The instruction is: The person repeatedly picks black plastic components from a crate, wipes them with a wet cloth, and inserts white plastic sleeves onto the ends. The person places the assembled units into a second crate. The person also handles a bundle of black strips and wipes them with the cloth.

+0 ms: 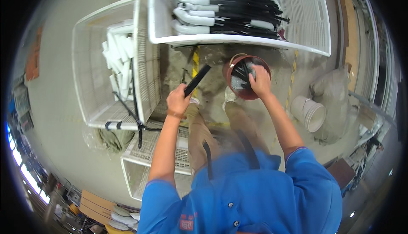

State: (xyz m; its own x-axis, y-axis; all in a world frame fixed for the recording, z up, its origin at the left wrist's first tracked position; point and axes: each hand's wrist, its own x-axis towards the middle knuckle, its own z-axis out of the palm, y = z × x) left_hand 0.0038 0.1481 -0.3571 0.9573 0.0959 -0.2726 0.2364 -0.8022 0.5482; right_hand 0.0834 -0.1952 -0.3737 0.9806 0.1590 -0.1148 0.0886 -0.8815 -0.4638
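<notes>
My left hand [177, 100] is closed round the lower end of a short black tube-like piece [199, 79]. The piece slants up and to the right, its far end free in the air. Over the right side of a reddish-brown bucket [229, 80], my right hand [260, 81] reaches in with bent fingers. Several slim black pieces [241, 69] and some clear plastic film lie in that bucket, beside the fingers. What those fingers hold, if anything, cannot be made out.
Ahead stands a large white crate [242, 39] of white-and-black curved parts. A white basket [138, 64] at left holds white pieces, with black straps [135, 117] over its near corner. Another white crate [127, 166] sits lower left. At right are a white bucket [314, 117] and a plastic bag [333, 94].
</notes>
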